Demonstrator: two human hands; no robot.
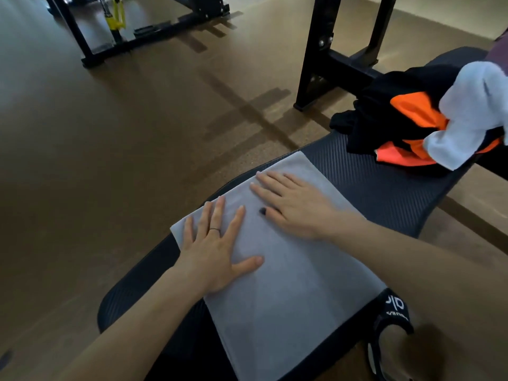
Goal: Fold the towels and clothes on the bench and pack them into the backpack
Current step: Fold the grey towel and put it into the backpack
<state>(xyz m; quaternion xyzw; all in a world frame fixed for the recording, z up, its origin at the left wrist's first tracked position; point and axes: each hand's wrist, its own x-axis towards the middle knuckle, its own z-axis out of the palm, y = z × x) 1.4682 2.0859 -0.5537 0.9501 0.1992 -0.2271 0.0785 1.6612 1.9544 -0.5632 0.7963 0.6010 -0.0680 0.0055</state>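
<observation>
Bench (384,185), clothes pile (406,125) beyond grey towel (288,298)

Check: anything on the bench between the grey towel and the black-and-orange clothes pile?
Nothing: the head view shows only bare ribbed bench pad between the grey towel and the clothes pile.

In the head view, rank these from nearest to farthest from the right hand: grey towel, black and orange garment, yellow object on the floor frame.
1. grey towel, directly under the right hand.
2. black and orange garment, farther along the bench, to the right.
3. yellow object, far across the floor, upper left.
</observation>
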